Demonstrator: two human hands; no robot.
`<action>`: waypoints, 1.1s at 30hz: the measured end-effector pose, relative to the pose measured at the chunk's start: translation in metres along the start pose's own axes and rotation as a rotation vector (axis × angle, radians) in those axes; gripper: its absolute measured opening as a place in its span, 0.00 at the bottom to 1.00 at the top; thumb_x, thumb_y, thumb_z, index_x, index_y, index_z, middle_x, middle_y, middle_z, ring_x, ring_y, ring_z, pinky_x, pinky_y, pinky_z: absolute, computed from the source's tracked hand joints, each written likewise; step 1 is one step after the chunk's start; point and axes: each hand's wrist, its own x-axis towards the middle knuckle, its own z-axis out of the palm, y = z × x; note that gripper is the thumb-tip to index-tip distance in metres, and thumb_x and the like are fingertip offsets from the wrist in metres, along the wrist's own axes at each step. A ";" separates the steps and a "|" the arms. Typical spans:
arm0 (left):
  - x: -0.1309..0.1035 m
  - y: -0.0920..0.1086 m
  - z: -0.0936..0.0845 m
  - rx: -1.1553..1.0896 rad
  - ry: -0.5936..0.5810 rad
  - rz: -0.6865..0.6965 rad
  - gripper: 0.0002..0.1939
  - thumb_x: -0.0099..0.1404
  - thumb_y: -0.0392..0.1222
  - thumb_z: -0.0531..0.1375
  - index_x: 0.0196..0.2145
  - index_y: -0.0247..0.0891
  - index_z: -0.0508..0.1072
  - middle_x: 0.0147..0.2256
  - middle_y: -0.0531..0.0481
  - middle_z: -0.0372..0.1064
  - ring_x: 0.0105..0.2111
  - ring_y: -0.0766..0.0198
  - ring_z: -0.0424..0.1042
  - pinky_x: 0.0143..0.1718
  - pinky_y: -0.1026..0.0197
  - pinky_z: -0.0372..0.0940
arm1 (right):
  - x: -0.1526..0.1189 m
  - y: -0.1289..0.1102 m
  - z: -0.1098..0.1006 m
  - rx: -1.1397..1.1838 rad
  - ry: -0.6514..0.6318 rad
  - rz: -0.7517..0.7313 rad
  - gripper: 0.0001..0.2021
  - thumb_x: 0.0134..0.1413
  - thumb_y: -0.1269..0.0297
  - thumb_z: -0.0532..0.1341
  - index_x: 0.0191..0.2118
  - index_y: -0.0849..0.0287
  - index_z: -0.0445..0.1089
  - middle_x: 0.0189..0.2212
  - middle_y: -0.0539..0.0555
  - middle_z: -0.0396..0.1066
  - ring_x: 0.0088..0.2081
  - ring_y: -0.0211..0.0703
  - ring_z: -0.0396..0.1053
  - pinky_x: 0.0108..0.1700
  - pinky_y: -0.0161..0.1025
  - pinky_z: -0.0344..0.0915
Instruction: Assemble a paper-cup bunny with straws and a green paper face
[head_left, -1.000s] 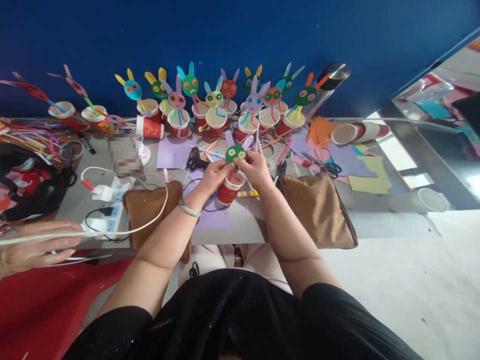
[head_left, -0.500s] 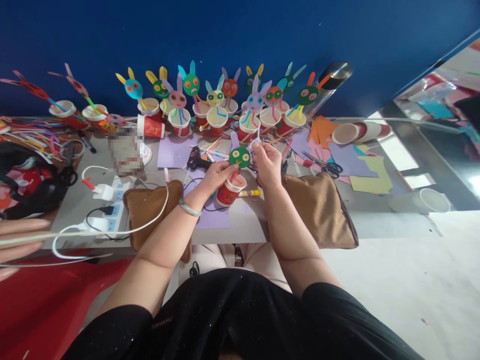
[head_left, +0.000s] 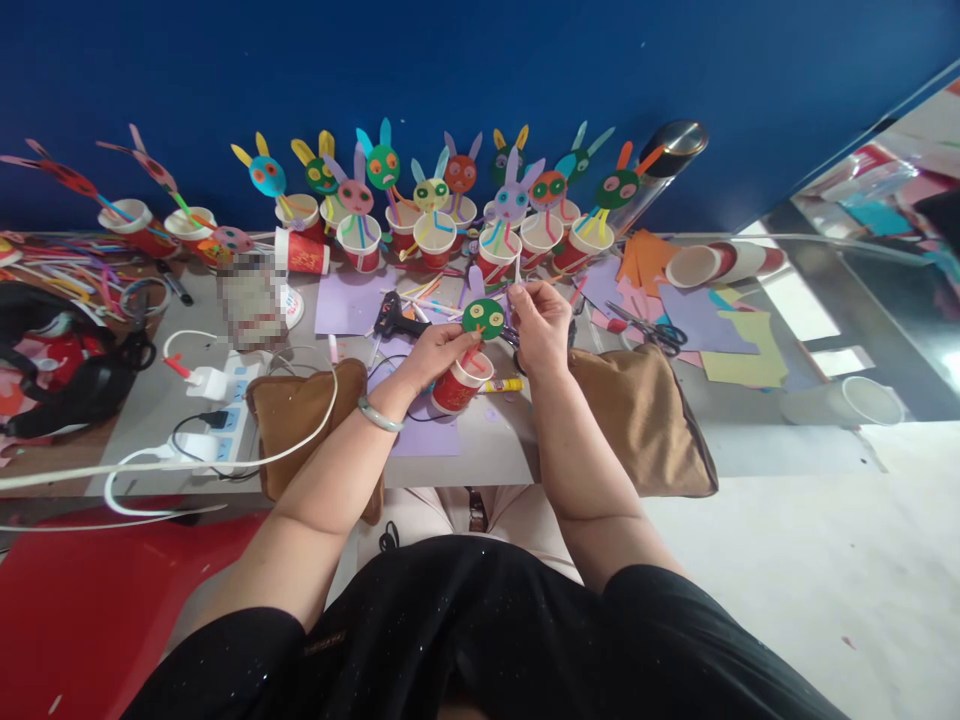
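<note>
A green round paper face [head_left: 484, 319] with yellow ring eyes is pinched at its lower left edge by my left hand [head_left: 442, 352]. One purple paper ear [head_left: 476, 283] rises from the top of the face. Below it stands a red paper cup [head_left: 453, 391], a reddish strip rising from its mouth. My right hand [head_left: 544, 318] is closed just right of the face, fingers pinched on a thin pale paper strip [head_left: 517, 268], mostly hidden. A yellow glue stick [head_left: 504, 385] lies beside the cup, and a black glue gun [head_left: 397, 316] left of the face.
Several cups with paper rabbit heads [head_left: 435, 230] line the blue wall. Brown cushions [head_left: 637, 420] lie under both forearms. A power strip [head_left: 240, 410] with cables sits left; scissors [head_left: 656, 332], coloured paper [head_left: 739, 345] and a steel flask [head_left: 667, 165] are right.
My right hand has shifted slightly right, away from the green face. The face has moved a little right and down. Another person's hand at the left edge has gone from view.
</note>
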 end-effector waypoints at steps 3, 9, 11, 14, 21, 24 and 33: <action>-0.001 0.001 0.001 -0.013 0.009 -0.009 0.28 0.49 0.64 0.75 0.30 0.33 0.82 0.28 0.48 0.78 0.29 0.65 0.72 0.35 0.61 0.64 | 0.000 0.000 0.000 0.030 -0.001 0.017 0.33 0.40 0.28 0.74 0.27 0.54 0.65 0.20 0.42 0.56 0.22 0.30 0.50 0.25 0.34 0.51; 0.001 -0.001 -0.001 -0.007 0.024 0.002 0.25 0.52 0.61 0.75 0.30 0.33 0.82 0.28 0.50 0.78 0.30 0.65 0.71 0.35 0.61 0.64 | -0.001 0.000 0.001 -0.001 -0.005 0.052 0.31 0.43 0.27 0.72 0.31 0.53 0.71 0.23 0.44 0.59 0.22 0.32 0.52 0.25 0.36 0.52; 0.003 -0.003 -0.004 -0.008 0.040 0.016 0.23 0.56 0.59 0.74 0.30 0.34 0.81 0.28 0.50 0.77 0.29 0.65 0.71 0.35 0.61 0.63 | -0.001 0.000 0.002 -0.007 -0.038 0.083 0.33 0.44 0.25 0.71 0.36 0.53 0.74 0.24 0.44 0.60 0.22 0.32 0.53 0.25 0.36 0.52; 0.004 -0.004 -0.006 -0.030 0.082 0.052 0.20 0.60 0.56 0.73 0.29 0.35 0.79 0.27 0.52 0.75 0.29 0.66 0.71 0.35 0.62 0.63 | -0.003 -0.001 0.003 -0.034 -0.108 0.134 0.35 0.42 0.24 0.71 0.37 0.54 0.75 0.23 0.44 0.62 0.22 0.33 0.54 0.25 0.36 0.53; 0.005 0.001 -0.005 -0.077 0.100 0.058 0.14 0.64 0.44 0.69 0.26 0.35 0.74 0.24 0.54 0.71 0.27 0.68 0.68 0.35 0.63 0.63 | -0.009 -0.004 0.007 -0.074 -0.313 0.221 0.25 0.38 0.40 0.78 0.28 0.57 0.73 0.21 0.45 0.68 0.25 0.34 0.62 0.29 0.35 0.61; 0.005 0.001 -0.004 -0.046 0.113 0.064 0.11 0.64 0.40 0.67 0.25 0.35 0.73 0.23 0.55 0.70 0.27 0.68 0.68 0.35 0.63 0.62 | -0.011 -0.003 0.008 -0.066 -0.329 0.224 0.20 0.39 0.47 0.76 0.28 0.58 0.75 0.23 0.47 0.73 0.26 0.35 0.65 0.30 0.35 0.62; 0.003 0.003 -0.002 -0.005 0.120 0.019 0.10 0.63 0.41 0.67 0.26 0.36 0.74 0.23 0.55 0.70 0.27 0.67 0.67 0.34 0.64 0.61 | -0.012 0.001 0.008 -0.108 -0.344 0.186 0.14 0.44 0.53 0.73 0.29 0.58 0.75 0.25 0.48 0.74 0.29 0.37 0.67 0.32 0.36 0.64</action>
